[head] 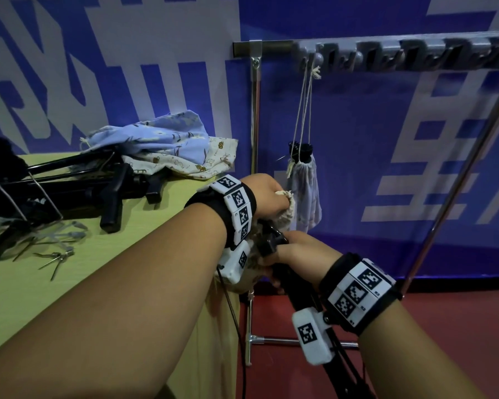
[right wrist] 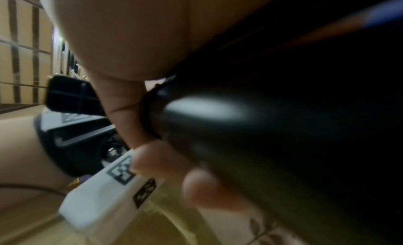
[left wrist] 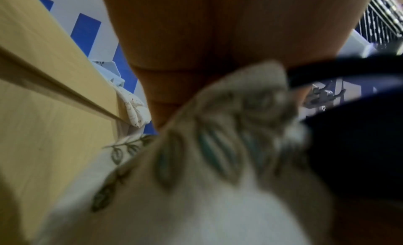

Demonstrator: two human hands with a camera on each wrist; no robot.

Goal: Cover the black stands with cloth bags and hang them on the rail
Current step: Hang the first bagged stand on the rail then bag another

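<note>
Gripping the black stand [head: 297,286] just off the tabletop [head: 69,283] edge, the right hand [head: 297,254] curls round its pole. The left hand [head: 267,197] clutches the leaf-print cloth bag [left wrist: 196,162] at the stand's upper end, below the rail [head: 401,53].

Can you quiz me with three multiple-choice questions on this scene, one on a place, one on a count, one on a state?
1. Where do the spare bags lie?
A. on the table
B. on the floor
C. on the rail

2. How many bagged stands hang from the rail?
A. none
B. one
C. three

3. What is the right hand doing?
A. hanging open
B. gripping a black stand
C. pressing flat on the table

Answers: 1 A, they sit on the table by the wall. 2 B, a single hung bag dangles by its strings. 3 B, its fingers curl round the stand.
</note>
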